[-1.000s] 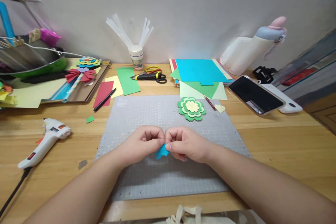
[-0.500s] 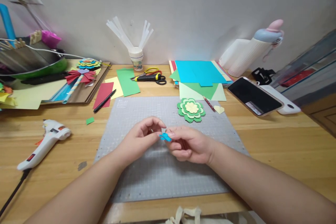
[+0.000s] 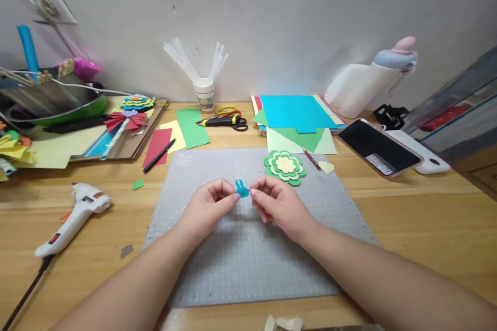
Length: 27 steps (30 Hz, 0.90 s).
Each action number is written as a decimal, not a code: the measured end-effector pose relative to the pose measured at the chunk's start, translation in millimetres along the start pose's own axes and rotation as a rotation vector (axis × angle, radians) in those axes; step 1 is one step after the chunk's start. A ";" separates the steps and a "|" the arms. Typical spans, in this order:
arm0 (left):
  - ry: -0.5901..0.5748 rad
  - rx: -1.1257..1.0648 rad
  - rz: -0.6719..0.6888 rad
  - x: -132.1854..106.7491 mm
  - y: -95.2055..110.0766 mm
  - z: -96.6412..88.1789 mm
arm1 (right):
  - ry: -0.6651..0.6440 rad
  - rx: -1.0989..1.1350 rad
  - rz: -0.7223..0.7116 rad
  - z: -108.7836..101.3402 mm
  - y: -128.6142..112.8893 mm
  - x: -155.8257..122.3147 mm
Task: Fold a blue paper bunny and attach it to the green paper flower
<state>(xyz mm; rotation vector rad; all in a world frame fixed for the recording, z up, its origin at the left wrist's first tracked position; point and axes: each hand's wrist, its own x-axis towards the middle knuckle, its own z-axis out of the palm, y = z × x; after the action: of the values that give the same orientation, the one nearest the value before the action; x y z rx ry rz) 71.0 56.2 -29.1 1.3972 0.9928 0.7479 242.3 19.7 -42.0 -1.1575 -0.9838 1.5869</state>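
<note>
Over the grey cutting mat (image 3: pixel 248 258) my left hand (image 3: pixel 209 206) and my right hand (image 3: pixel 276 204) meet at the fingertips. Between them they pinch a small blue paper piece (image 3: pixel 241 189), folded and sticking upward. Both hands have their fingers curled in a pinch. Just beyond my right hand a layered green and cream paper flower (image 3: pixel 284 166) lies flat on the mat.
A white glue gun (image 3: pixel 73 216) lies on the wooden table at left. At the back are scissors (image 3: pixel 225 118), a cup of glue sticks (image 3: pixel 204 93), stacked coloured paper (image 3: pixel 295 114), a black pen (image 3: pixel 159 154), a phone (image 3: pixel 378 147) and a pan (image 3: pixel 50 98).
My hands have lifted away from me toward the mat's middle. The blue piece was crumpled low between my knuckles; now it stands up between my fingertips.
</note>
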 end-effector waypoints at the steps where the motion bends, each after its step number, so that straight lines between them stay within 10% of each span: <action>1: 0.005 0.005 -0.010 0.3 -0.3 0.1 | 0.022 -0.029 -0.031 1.0 0.3 -0.2; 27: 0.161 -0.031 0.028 1.3 3.6 10.2 | -0.048 -0.008 0.034 0.3 0.5 2.0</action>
<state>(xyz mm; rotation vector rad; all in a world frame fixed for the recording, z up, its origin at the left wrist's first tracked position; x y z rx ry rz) 81.2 53.1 -26.6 1.3419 1.0837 0.9040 241.5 21.4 -42.8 -1.1518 -1.0069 1.6462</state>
